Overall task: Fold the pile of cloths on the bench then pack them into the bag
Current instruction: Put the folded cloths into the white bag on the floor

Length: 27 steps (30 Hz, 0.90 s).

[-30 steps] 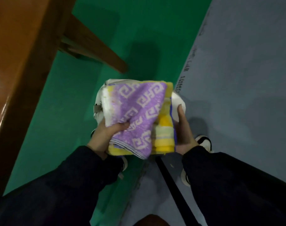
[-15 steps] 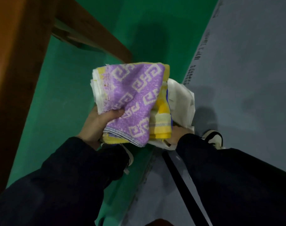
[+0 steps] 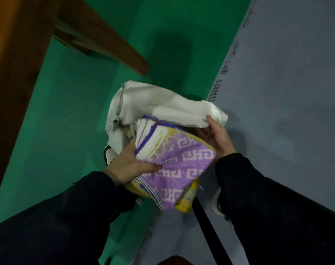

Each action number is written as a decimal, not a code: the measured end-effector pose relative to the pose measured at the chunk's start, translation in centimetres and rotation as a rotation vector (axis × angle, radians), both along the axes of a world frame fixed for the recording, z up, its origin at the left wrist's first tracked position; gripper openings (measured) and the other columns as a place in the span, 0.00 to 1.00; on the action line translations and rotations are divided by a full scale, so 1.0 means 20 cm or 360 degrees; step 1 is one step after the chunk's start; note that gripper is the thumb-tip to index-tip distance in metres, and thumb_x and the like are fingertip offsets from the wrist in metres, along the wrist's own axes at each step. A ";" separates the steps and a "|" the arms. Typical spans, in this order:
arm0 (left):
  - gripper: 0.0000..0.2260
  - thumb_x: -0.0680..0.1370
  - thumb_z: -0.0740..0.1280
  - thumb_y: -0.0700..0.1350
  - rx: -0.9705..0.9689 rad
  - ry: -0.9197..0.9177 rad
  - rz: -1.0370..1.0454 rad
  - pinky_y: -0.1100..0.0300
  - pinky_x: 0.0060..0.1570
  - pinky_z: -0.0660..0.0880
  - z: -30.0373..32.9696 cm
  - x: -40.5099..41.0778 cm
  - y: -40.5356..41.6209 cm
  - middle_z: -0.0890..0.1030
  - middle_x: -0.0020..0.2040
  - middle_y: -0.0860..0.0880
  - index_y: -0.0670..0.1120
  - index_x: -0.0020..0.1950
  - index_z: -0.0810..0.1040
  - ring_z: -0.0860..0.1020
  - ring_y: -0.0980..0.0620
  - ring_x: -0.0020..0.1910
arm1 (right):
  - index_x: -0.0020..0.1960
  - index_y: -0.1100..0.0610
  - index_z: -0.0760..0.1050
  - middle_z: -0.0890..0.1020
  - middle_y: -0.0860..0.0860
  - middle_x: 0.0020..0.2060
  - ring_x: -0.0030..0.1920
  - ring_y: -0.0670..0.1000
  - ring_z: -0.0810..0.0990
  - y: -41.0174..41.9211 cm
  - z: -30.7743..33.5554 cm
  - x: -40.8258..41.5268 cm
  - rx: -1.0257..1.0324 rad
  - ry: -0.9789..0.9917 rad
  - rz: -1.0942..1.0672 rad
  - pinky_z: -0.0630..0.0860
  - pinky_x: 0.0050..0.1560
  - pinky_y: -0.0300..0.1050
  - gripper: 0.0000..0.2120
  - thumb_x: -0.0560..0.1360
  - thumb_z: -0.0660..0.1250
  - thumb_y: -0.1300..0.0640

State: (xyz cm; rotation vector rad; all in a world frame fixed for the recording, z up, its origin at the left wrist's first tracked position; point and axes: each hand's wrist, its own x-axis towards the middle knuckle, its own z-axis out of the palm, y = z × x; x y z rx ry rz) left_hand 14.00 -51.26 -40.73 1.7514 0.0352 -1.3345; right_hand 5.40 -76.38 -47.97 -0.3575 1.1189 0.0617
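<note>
From the head camera, we see our left hand (image 3: 131, 165) gripping a stack of folded cloths (image 3: 174, 161), purple-patterned one on top, its far end at the mouth of the white bag (image 3: 153, 104). Our right hand (image 3: 218, 138) pinches the bag's rim, holding it open above the green floor (image 3: 82, 121).

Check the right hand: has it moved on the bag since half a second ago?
Yes. The right hand came out from behind the folded cloths and now pinches the white bag rim, holding it open.
</note>
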 end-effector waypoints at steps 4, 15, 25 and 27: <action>0.52 0.58 0.83 0.56 0.0019 0.0000 -0.0380 0.58 0.66 0.70 -0.05 -0.05 -0.10 0.78 0.64 0.63 0.63 0.76 0.60 0.77 0.61 0.63 | 0.64 0.60 0.78 0.88 0.54 0.46 0.47 0.51 0.87 -0.04 0.10 0.00 -0.0077 0.0079 0.0248 0.83 0.50 0.48 0.17 0.81 0.66 0.50; 0.24 0.66 0.81 0.46 0.0018 0.0429 -0.0742 0.56 0.64 0.74 -0.23 0.00 -0.46 0.84 0.55 0.56 0.57 0.60 0.78 0.81 0.53 0.57 | 0.72 0.60 0.73 0.85 0.59 0.51 0.46 0.58 0.87 -0.13 0.22 -0.05 -0.0129 0.0083 0.0447 0.84 0.43 0.50 0.27 0.79 0.68 0.46; 0.33 0.57 0.81 0.46 -0.0182 0.0539 0.0116 0.58 0.49 0.80 -0.37 -0.16 -0.45 0.86 0.54 0.49 0.51 0.61 0.78 0.84 0.49 0.52 | 0.70 0.59 0.76 0.82 0.58 0.63 0.63 0.58 0.82 -0.28 0.22 0.02 -0.0212 0.0083 0.0380 0.81 0.56 0.50 0.25 0.81 0.63 0.43; 0.30 0.59 0.80 0.44 -0.0219 0.0507 0.0199 0.59 0.48 0.80 -0.39 -0.17 -0.45 0.86 0.52 0.51 0.54 0.60 0.78 0.84 0.52 0.51 | 0.68 0.60 0.77 0.83 0.59 0.61 0.62 0.60 0.82 -0.27 0.19 0.00 -0.0204 0.0137 0.0465 0.79 0.59 0.53 0.26 0.79 0.66 0.42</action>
